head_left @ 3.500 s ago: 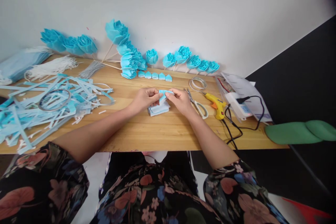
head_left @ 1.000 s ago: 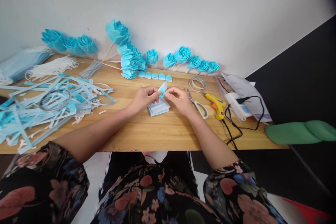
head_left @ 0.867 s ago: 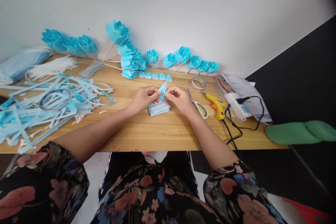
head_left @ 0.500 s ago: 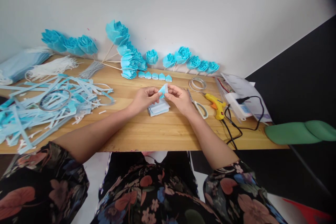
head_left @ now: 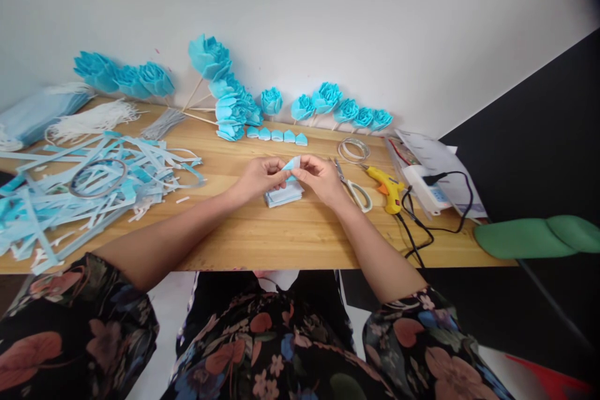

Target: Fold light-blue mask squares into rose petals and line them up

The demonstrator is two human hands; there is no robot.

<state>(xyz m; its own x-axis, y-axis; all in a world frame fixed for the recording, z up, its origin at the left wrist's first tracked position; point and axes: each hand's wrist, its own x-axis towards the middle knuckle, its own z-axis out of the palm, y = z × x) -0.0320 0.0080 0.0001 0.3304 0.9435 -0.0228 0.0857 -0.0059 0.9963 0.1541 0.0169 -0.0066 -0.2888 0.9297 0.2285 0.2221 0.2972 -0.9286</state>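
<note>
A small blue and white fabric piece [head_left: 292,164] is pinched between both hands near the middle of the table. My left hand [head_left: 260,178] grips its left side, and my right hand [head_left: 319,177] holds its right side with thumb and fingers. Just beneath the hands lies a stack of pale fabric pieces [head_left: 284,195], partly covered by the left fingers. Behind the hands, several small folded blue pieces [head_left: 277,135] lie in a row.
Blue fabric flowers [head_left: 327,98] lean along the wall. Cut strips [head_left: 94,187] cover the table's left side. On the right are scissors [head_left: 360,196], a yellow glue gun [head_left: 385,187] with a black cord, a tape roll [head_left: 353,150], a power strip [head_left: 427,190] and a green bottle [head_left: 520,237].
The fabric piece has changed from a pointed triangle to a lower, flatter shape between my fingers. Both hands stay nearly in place.
</note>
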